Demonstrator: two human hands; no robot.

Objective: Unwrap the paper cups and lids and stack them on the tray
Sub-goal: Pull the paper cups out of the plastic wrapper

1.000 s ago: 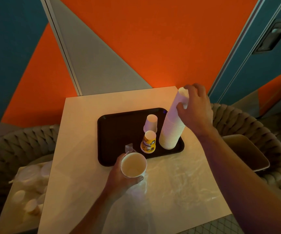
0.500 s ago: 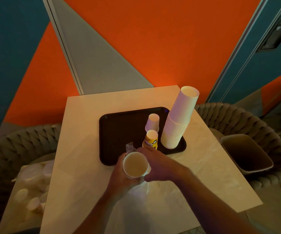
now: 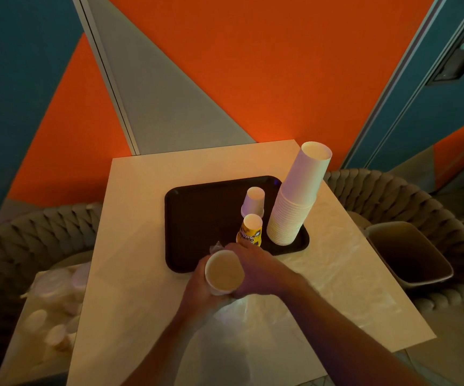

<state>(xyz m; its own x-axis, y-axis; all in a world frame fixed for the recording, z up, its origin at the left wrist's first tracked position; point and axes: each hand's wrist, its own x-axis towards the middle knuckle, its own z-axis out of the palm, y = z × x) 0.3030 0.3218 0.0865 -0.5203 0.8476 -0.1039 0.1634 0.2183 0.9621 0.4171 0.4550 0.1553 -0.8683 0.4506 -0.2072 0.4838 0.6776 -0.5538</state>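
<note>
Both hands, left hand (image 3: 197, 285) and right hand (image 3: 258, 271), grip wrapped cup stack (image 3: 223, 271); unwrapping step; next strip plastic wrap (image 3: 242, 330), stack on tray (image 3: 197, 218).

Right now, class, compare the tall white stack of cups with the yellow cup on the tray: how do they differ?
The tall white stack is plain and holds many nested cups; the yellow cup is printed and looks single. The stack rises far higher and leans; the yellow cup is short. The stack sits at the tray's right edge, the yellow cup just left of it. Both stand upside down on the tray.
</note>
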